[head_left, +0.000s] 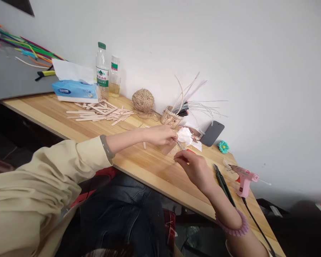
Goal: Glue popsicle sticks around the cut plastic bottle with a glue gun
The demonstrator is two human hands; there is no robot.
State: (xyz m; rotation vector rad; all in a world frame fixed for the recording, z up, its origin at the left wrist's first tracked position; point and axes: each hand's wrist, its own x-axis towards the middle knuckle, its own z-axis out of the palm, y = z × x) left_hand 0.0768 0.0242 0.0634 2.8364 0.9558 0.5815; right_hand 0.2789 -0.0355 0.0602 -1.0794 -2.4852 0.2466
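Over the middle of the table my left hand (162, 135) is closed in a pinch; what its fingertips hold is too small to make out. Just under it is a flat light-brown piece (168, 147), partly covered by the fingers. To its right and nearer to me, my right hand (194, 166) has thumb and fingers curled together, and I cannot tell what is between them. Behind its knuckles show a metal blade and a red handle (190, 151), seemingly scissors, mostly hidden. Crumpled white paper (185, 135) lies just beyond both hands.
Craft sticks (104, 113), a twine ball (143, 100), a tissue pack (75, 91) and two bottles (102, 73) stand left. A decorated stick basket (171, 117) holds wires. Right are a phone (213, 133), a flower (223, 146), a dark green tool (224, 185) and a corded pink glue gun (245, 181).
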